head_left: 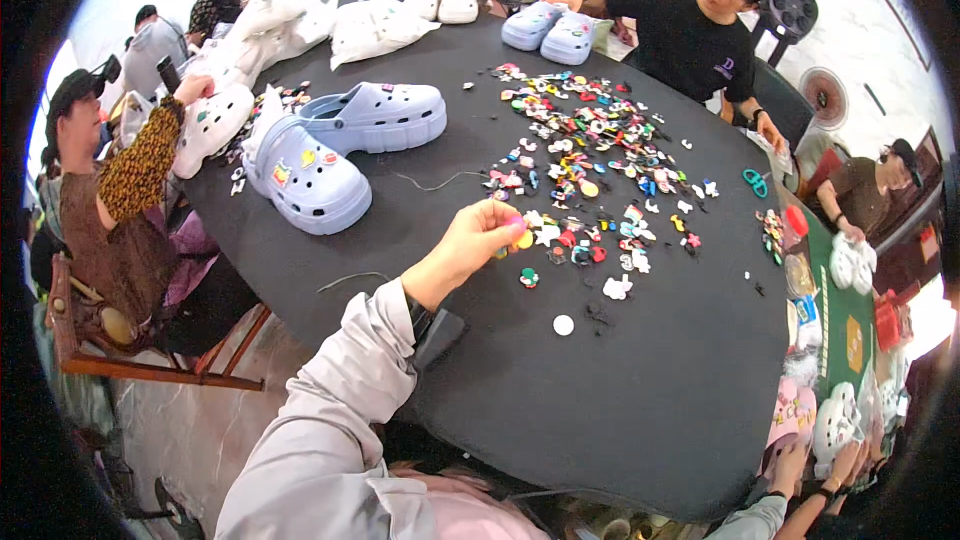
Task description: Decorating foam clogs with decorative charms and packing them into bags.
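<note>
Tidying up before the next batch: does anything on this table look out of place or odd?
Mostly no: the charms lie loosely scattered across the black table. Two things sit apart: a single white round piece alone below the heap, and a stray thin string beside the lilac clogs. Nothing looks damaged.

Small yellow charm [523, 239] between fingers [505, 230]

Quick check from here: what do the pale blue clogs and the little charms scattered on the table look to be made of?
The pale blue clogs look like moulded foam or soft plastic: matte, thick-soled, one-piece, with punched holes. The charms look like soft moulded rubber or plastic: small, flat, brightly coloured. The table seems covered in black matte cloth, though that is uncertain.
</note>
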`<state>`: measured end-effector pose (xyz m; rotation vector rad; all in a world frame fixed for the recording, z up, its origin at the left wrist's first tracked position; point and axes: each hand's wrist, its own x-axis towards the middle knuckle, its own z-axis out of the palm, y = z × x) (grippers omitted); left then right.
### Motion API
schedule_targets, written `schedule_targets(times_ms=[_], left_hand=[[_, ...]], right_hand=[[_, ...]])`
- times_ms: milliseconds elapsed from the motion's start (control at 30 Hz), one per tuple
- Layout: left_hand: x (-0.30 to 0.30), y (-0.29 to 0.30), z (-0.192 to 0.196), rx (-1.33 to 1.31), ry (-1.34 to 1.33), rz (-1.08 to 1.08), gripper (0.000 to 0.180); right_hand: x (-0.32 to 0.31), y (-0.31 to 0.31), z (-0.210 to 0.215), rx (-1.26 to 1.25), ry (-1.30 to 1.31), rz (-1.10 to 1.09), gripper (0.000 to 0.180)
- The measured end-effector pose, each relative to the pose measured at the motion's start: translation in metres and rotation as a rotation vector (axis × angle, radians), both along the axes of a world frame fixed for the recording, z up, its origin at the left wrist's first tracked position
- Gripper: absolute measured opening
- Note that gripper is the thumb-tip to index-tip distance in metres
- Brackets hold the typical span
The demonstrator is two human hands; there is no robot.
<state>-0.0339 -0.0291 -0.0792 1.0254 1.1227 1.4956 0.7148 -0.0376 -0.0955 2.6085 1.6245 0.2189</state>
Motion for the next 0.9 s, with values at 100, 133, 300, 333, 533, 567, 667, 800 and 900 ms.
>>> schedule_targets(times_ms=[100,133,300,333,533,567,667,800,900], left_hand=[[-0.010,0.000,0.003,-0.079,-0.303,0.063,0.016],[-0.015,-0.001,0.004,-0.082,-0.370,0.037,0.015],[-0.017,0.002,0.008,-0.136,-0.637,0.087,0.016],[-0.018,0.002,0.008,-0.136,-0.639,0.091,0.016],[-0.023,0.003,-0.001,-0.041,-0.802,-0.027,0.024],[-0.022,0.002,0.000,-0.020,-0.847,-0.032,0.025],[-0.031,0.001,-0.002,-0.046,-0.996,-0.042,0.016],[-0.048,-0.008,0.015,-0.032,-1.151,0.029,0.006],[-0.066,-0.017,0.008,-0.028,-1.127,0.099,0.006]], right_hand=[[0.008,-0.010,-0.007,0.187,0.119,0.071,0.038],[0.013,-0.008,-0.003,0.183,0.116,0.069,0.038],[0.040,0.007,0.038,0.053,0.005,0.216,0.034],[0.037,0.016,0.048,0.081,-0.011,0.262,0.033],[-0.097,0.076,0.155,0.311,-0.224,0.668,0.030],[-0.152,0.080,0.183,0.149,-0.190,0.603,0.029],[-0.265,0.093,0.211,0.321,-0.101,0.960,0.028],[-0.443,0.082,0.236,0.239,-0.049,1.268,0.030],[-0.561,0.086,0.228,0.201,-0.070,1.548,0.029]])
